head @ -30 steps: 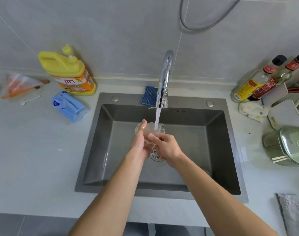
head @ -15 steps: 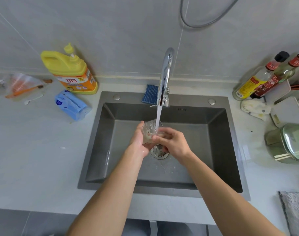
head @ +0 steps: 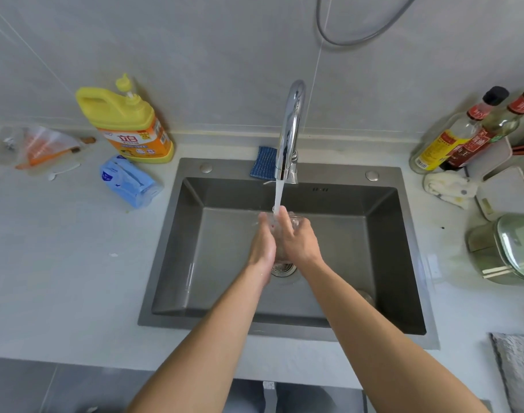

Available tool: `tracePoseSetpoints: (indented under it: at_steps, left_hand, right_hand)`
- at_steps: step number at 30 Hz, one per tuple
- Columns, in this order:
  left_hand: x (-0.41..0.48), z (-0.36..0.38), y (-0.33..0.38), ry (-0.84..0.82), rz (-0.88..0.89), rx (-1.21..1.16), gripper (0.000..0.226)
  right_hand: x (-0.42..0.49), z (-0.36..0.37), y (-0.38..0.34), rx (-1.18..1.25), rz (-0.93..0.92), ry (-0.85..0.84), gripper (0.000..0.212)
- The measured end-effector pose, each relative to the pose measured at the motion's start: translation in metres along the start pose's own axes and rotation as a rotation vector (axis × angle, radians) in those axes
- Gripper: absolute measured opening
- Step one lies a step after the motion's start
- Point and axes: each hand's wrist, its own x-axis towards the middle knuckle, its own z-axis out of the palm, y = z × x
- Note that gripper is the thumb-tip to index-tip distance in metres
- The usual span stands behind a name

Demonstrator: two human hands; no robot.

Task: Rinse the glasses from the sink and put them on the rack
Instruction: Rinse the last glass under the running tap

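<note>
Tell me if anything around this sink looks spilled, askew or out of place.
Nothing looks spilled or broken. Minor oddities: a blue pack lies tipped on its side left of the sink, a crumpled, stained cloth sits at its right, and a white scrap lies on the counter. The glass is under the stream.

Right hand [head: 299, 242] now over glass [head: 280, 248]

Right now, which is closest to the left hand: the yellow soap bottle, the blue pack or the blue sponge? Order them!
1. Blue sponge, straight behind the left hand.
2. Blue pack, off to the left.
3. Yellow soap bottle, farthest, back-left.
</note>
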Motion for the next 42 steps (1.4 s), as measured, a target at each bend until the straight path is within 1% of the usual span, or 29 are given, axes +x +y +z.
tracePoseSetpoints:
  at_steps: [2, 4, 6, 8, 9, 10, 11, 12, 14, 15, 17, 19, 22, 23, 26, 27, 28, 29, 30, 33, 34, 35, 36, 37, 39, 41, 42]
  left_hand:
    - [0.002, 0.0, 0.001, 0.006, 0.112, 0.064, 0.069]
    - [0.005, -0.001, 0.004, 0.075, 0.158, 0.005, 0.07]
    - [0.01, 0.0, 0.01, 0.08, 0.039, -0.173, 0.078]
    - [0.017, -0.003, 0.011, 0.041, -0.091, -0.263, 0.087]
    - [0.018, -0.004, 0.01, 0.014, -0.105, -0.285, 0.088]
    - [0.021, -0.005, 0.008, -0.022, -0.113, -0.305, 0.084]
    - [0.021, -0.005, 0.006, -0.065, -0.117, -0.309, 0.076]
    - [0.017, -0.004, 0.006, -0.097, -0.104, -0.283, 0.068]
    - [0.014, 0.0, 0.007, -0.137, -0.076, -0.215, 0.051]
    - [0.013, 0.002, 0.008, -0.139, -0.074, -0.223, 0.047]
    - [0.005, 0.006, 0.016, -0.099, -0.103, -0.285, 0.052]
    - [0.005, 0.007, 0.023, -0.064, -0.182, -0.434, 0.063]
    - [0.007, 0.004, 0.028, -0.035, -0.3, -0.525, 0.07]
    - [0.006, 0.001, 0.029, -0.049, -0.333, -0.552, 0.071]
    - [0.013, -0.006, 0.023, -0.099, -0.359, -0.621, 0.078]
    - [0.013, -0.007, 0.021, -0.109, -0.352, -0.614, 0.078]
    - [0.015, -0.008, 0.018, -0.131, -0.337, -0.608, 0.077]
    - [0.015, -0.01, 0.017, -0.137, -0.31, -0.574, 0.075]
    - [0.017, -0.014, 0.014, -0.15, -0.281, -0.536, 0.074]
    - [0.016, -0.027, 0.014, -0.203, -0.208, -0.423, 0.065]
    - [0.017, -0.031, 0.014, -0.215, -0.193, -0.388, 0.063]
    - [0.016, -0.033, 0.014, -0.221, -0.184, -0.355, 0.061]
    - [0.015, -0.034, 0.014, -0.216, -0.183, -0.334, 0.06]
    - [0.013, -0.034, 0.014, -0.201, -0.18, -0.33, 0.058]
    - [0.011, -0.03, 0.012, -0.159, -0.168, -0.396, 0.057]
    - [0.009, -0.024, 0.01, -0.122, -0.144, -0.44, 0.057]
    - [0.009, -0.021, 0.01, -0.104, -0.122, -0.432, 0.056]
  right_hand:
    - [0.001, 0.001, 0.003, -0.067, -0.087, 0.001, 0.086]
    - [-0.002, 0.002, 0.006, -0.067, -0.181, 0.005, 0.086]
    - [-0.01, 0.002, 0.007, -0.144, -0.232, -0.059, 0.084]
    - [-0.013, 0.003, 0.011, -0.196, -0.269, -0.094, 0.089]
    - [-0.013, 0.001, 0.011, -0.154, -0.276, -0.132, 0.091]
    - [-0.011, -0.002, 0.009, -0.074, -0.254, -0.174, 0.089]
    - [-0.009, -0.005, 0.006, -0.009, -0.213, -0.189, 0.083]
    - [-0.011, -0.007, 0.001, 0.027, -0.178, -0.164, 0.072]
    - [-0.014, -0.008, -0.007, 0.003, -0.179, -0.013, 0.051]
    - [-0.018, -0.007, -0.007, 0.0, -0.203, 0.054, 0.047]
    - [-0.026, -0.007, -0.004, 0.049, -0.253, 0.062, 0.045]
    - [-0.025, -0.011, 0.002, 0.016, -0.32, -0.007, 0.048]
    - [-0.014, -0.021, 0.01, -0.054, -0.357, -0.117, 0.046]
    - [-0.01, -0.023, 0.01, -0.037, -0.344, -0.129, 0.042]
    - [-0.003, -0.028, 0.009, 0.113, -0.279, -0.079, 0.022]
    - [-0.003, -0.029, 0.008, 0.139, -0.273, -0.067, 0.02]
    - [-0.003, -0.03, 0.008, 0.13, -0.27, -0.07, 0.024]
    - [-0.003, -0.031, 0.009, 0.117, -0.264, -0.102, 0.032]
    - [-0.003, -0.03, 0.009, 0.119, -0.234, -0.155, 0.044]
    - [0.002, -0.029, 0.009, 0.259, -0.054, -0.351, 0.104]
    - [0.003, -0.03, 0.008, 0.31, -0.024, -0.396, 0.118]
    - [0.005, -0.032, 0.006, 0.34, -0.013, -0.407, 0.126]
    - [0.005, -0.034, 0.002, 0.336, -0.008, -0.396, 0.129]
    - [0.004, -0.034, -0.004, 0.304, -0.018, -0.377, 0.126]
    - [0.003, -0.03, -0.012, 0.22, -0.06, -0.322, 0.111]
    - [-0.001, -0.019, -0.018, 0.098, -0.109, -0.18, 0.087]
    - [-0.003, -0.014, -0.021, 0.008, -0.135, -0.098, 0.071]
